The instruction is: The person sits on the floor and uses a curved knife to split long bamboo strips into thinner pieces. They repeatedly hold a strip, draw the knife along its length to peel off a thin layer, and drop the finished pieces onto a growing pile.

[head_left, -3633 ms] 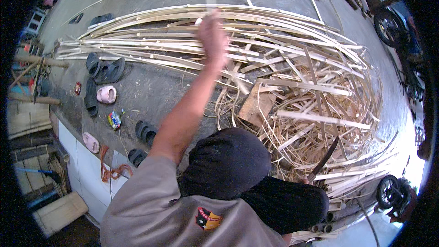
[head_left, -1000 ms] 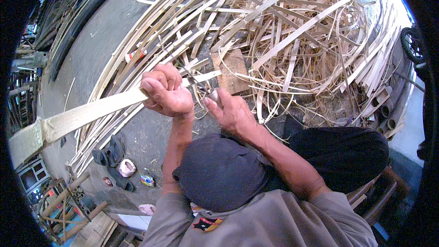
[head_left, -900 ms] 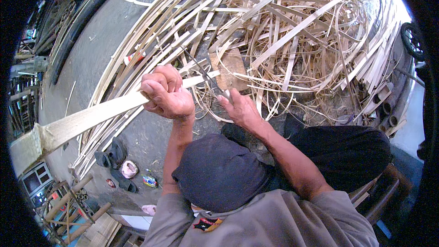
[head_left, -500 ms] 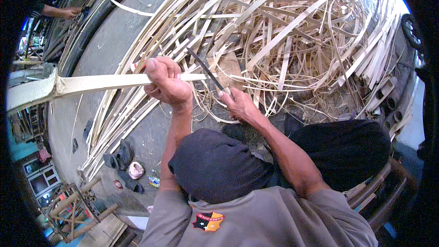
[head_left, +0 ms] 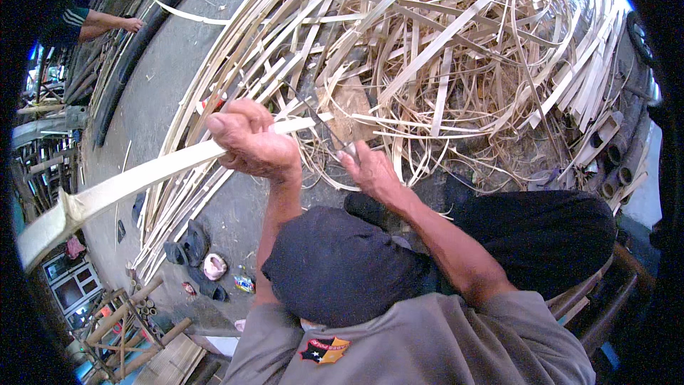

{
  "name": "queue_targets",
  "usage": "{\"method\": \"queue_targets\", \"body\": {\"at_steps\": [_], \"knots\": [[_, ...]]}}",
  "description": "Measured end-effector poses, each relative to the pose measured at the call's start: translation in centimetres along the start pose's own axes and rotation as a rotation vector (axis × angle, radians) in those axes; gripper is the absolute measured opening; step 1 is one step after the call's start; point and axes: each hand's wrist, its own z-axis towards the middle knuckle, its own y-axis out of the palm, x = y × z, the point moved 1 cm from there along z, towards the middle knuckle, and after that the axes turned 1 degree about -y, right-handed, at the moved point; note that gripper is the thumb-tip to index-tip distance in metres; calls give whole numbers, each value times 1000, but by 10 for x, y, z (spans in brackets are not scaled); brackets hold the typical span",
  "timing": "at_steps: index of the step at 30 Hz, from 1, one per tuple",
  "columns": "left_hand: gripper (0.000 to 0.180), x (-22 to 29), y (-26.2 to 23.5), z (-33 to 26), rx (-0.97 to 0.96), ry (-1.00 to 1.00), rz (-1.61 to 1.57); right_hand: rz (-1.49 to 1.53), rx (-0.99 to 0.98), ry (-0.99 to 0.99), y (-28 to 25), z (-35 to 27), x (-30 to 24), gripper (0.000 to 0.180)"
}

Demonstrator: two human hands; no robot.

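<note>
A dark, smooth, round pipe [head_left: 132, 57] runs down the upper left of the frame; below it a pale strip [head_left: 142, 175] of wood or bamboo reaches from the left edge to the centre, flat-faced, with a raised, ridged node near its left end; at the lower left, dark sandals [head_left: 194, 244] and a pale pink shoe [head_left: 214, 267] lie on scuffed grey floor [head_left: 171, 43]; a sheaf of long, narrow, cream-coloured lengths [head_left: 214, 71] sweeps from lower left to top centre; near the centre lies a rough brown board [head_left: 350, 100], and right of it a tangled heap [head_left: 463, 43] of curled shavings and thin, flat offcuts; at the right edge, hollow tubes [head_left: 614, 153] show round, open ends.

At the upper left a co-worker shows only in part, a hand [head_left: 132, 24] and bare arms against shadow; the strip's left end fades into the dark rim; a dark head covering [head_left: 349, 264] hides much of the lower centre.

The left hand [head_left: 258, 142], left of centre, is a closed fist clamped round the strip, whose short right end juts toward the board; the right hand [head_left: 377, 175], well apart from it, curls round a knife [head_left: 324, 126], its thin dark blade crossing that end; whether they touch, I cannot tell.
</note>
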Motion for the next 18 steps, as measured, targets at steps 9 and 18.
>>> {"method": "queue_targets", "body": {"at_steps": [9, 18], "knots": [[57, -2, -5, -2, 41, -1, -48, 390, 76, -302, -38, -3, -61, 44], [56, -4, -12, -1, -15, 52, -135, 183, -179, -124, -8, -2, -50, 50]]}}
